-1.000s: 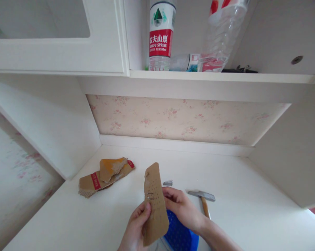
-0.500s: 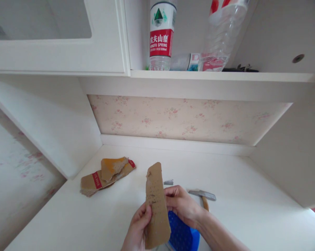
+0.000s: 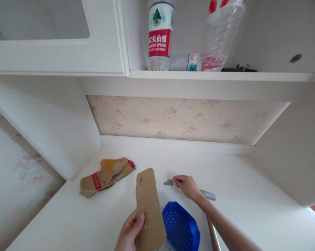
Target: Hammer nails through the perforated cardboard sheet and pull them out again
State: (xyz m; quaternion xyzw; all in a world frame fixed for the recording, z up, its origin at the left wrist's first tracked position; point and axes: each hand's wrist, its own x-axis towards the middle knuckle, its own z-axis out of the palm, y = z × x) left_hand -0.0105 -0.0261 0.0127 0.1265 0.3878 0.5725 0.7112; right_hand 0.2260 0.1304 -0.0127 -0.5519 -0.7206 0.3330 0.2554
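Observation:
My left hand (image 3: 131,230) grips a strip of brown cardboard (image 3: 149,205) by its left edge, thumb on the front. Rows of small holes dot the strip, and it is held up at a slight tilt. Over the white desktop, my right hand (image 3: 188,186) has its fingertips pinched together at the right end of a small pile of grey nails (image 3: 169,182). Whatever lies between those fingertips is too small to make out. Under the right forearm lies a hammer (image 3: 209,195), its wooden handle partly hidden. A blue perforated plastic basket (image 3: 182,225) sits between the two arms.
Torn cardboard pieces (image 3: 107,176) lie at the left of the white desktop (image 3: 68,216). Above, a shelf (image 3: 220,76) holds an upright water bottle (image 3: 159,35), a larger clear bottle (image 3: 220,38) and a bottle on its side (image 3: 185,62). Side panels bound the desk.
My right hand has left the cardboard and moved right and forward to the nails. The left hand has shifted the cardboard left and slightly down, uncovering more of the blue basket.

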